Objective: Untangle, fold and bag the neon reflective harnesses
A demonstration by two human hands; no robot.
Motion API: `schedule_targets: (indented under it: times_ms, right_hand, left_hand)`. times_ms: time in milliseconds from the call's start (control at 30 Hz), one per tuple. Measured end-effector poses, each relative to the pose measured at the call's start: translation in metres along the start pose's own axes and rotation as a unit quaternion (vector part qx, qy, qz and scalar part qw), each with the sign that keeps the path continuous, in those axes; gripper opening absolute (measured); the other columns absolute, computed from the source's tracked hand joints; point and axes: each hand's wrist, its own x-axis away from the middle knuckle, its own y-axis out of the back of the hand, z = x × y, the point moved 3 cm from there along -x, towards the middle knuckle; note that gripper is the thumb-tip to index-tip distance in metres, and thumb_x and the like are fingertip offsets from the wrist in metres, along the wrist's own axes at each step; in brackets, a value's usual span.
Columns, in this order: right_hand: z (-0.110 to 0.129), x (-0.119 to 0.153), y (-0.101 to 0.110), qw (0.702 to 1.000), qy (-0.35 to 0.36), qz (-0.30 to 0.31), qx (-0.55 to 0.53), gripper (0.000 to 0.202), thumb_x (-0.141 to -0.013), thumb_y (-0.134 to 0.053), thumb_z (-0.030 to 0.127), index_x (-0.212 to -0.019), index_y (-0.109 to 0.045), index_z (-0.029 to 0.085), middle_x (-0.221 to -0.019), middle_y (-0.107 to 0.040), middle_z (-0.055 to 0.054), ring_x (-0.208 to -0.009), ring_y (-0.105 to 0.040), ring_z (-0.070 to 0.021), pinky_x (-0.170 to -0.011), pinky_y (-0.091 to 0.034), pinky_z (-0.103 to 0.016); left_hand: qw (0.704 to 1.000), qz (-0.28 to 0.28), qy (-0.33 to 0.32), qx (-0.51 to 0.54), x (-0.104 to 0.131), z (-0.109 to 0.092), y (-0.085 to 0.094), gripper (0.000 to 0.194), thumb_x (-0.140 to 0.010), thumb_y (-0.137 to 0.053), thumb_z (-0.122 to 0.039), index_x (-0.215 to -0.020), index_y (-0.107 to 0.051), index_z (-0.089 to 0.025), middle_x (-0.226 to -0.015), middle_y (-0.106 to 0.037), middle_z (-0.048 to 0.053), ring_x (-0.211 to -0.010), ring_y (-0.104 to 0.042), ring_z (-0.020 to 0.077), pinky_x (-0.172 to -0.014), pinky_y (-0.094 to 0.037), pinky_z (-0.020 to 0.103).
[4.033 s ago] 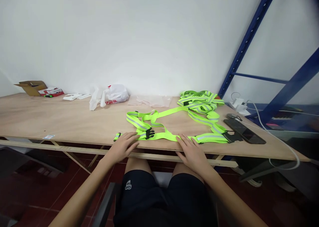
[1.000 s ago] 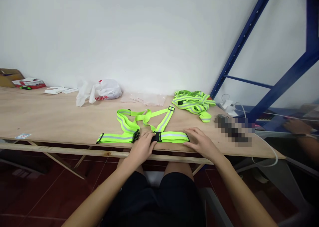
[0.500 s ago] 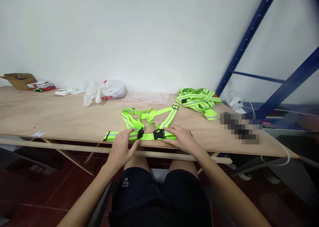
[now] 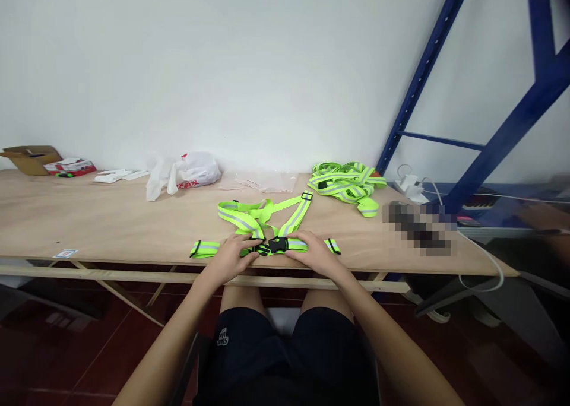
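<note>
A fluorescent yellow-green reflective harness with grey stripes lies on the table near its front edge, its straps looped loosely toward the back. My left hand is closed on the black pronged buckle half, thumb in front and fingers behind. On the other side, my right hand grips the black socket buckle half and its strap. The prongs point at the socket, very close to it; whether they touch I cannot tell. Black slider buckles sit at the belt's outer ends.
A heap of similar reflective straps lies at the back right. Clear plastic bags, a white carrier bag and a cardboard box line the wall. A blue metal frame, power strip and pixelated dark object are rightward.
My hands have come closer together, bringing the two buckle halves almost end to end. The view has shifted slightly; a blurred arm shows at the far right.
</note>
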Motion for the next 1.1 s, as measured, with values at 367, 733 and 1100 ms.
schedule_targets:
  times_ms: [367,733,1100]
  right_hand:
    - [0.002,0.004,0.003,0.998,0.014,-0.015,-0.058,0.036,-0.083,-0.07,0.026,-0.118,-0.065,0.026,-0.117,-0.06,-0.006,-0.114,-0.061,-0.023,-0.1,-0.046,-0.037]
    - [-0.008,0.004,0.005,0.994,0.004,-0.072,-0.084,0.034,-0.082,-0.07,0.028,-0.115,-0.067,0.025,-0.119,-0.058,-0.007,-0.12,-0.057,-0.0239,-0.105,-0.043,-0.039]
    - [-0.004,0.004,0.002,0.995,0.019,-0.055,-0.079,0.031,-0.083,-0.07,0.028,-0.114,-0.067,0.026,-0.116,-0.059,-0.006,-0.116,-0.059,-0.0238,-0.102,-0.045,-0.039]
  left_hand:
    - [0.982,-0.081,0.038,0.164,-0.017,0.002,-0.006,0.036,-0.083,-0.072,-0.037,-0.115,-0.073,-0.02,-0.122,-0.071,0.011,-0.115,-0.065,0.0286,-0.104,-0.049,0.044]
    - [0.981,-0.091,0.066,0.159,-0.018,0.003,-0.009,0.036,-0.082,-0.073,-0.043,-0.112,-0.076,-0.023,-0.123,-0.07,0.01,-0.111,-0.067,0.0281,-0.102,-0.051,0.044]
    - [0.982,-0.108,0.027,0.154,-0.014,-0.009,-0.015,0.033,-0.085,-0.073,-0.041,-0.114,-0.076,-0.025,-0.119,-0.07,0.01,-0.107,-0.068,0.0267,-0.098,-0.053,0.042]
